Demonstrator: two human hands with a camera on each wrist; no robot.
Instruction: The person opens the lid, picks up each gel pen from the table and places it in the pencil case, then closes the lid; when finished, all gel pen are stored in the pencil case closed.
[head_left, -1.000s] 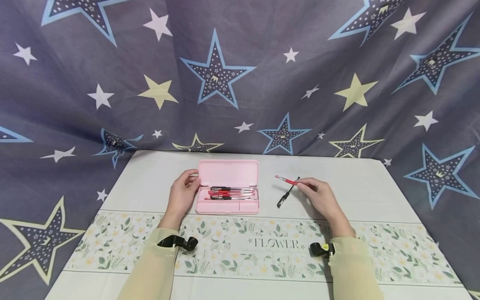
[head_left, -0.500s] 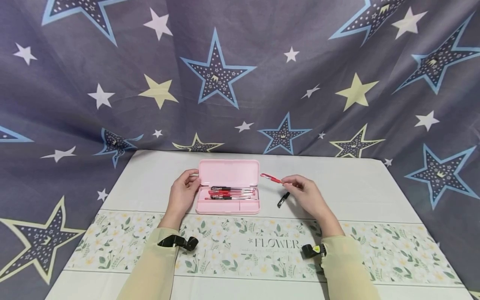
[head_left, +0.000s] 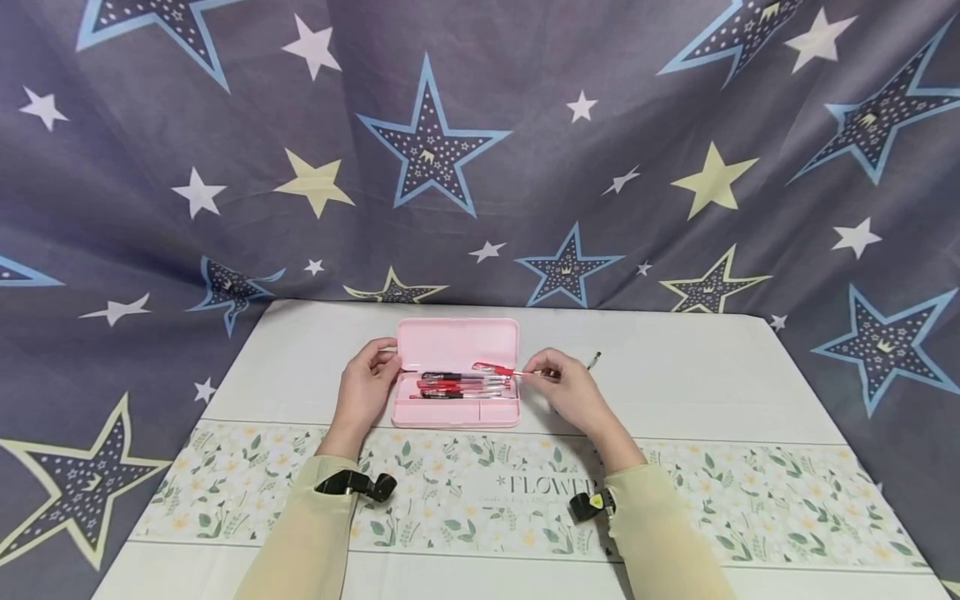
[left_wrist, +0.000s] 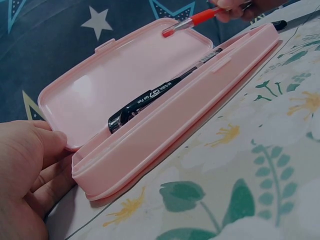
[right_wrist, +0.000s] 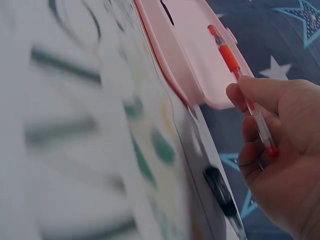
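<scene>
A pink pencil case stands with its lid up. Several black and red gel pens lie in its long compartment. My left hand holds the case's left end, thumb at the lid's lower corner; some fingers are hidden behind it. Between thumb and fingers my right hand pinches a red gel pen, whose capped end points left over the case's right end. Beyond that hand a black pen lies on the table, mostly hidden in the head view.
A white table cover with a printed floral band runs under everything. Behind the table hangs a dark star-patterned cloth. Each wrist carries a small black camera.
My right hand has moved left with the red pen, from beside the black pen to the case's right end. The left hand stays in place on the case.
</scene>
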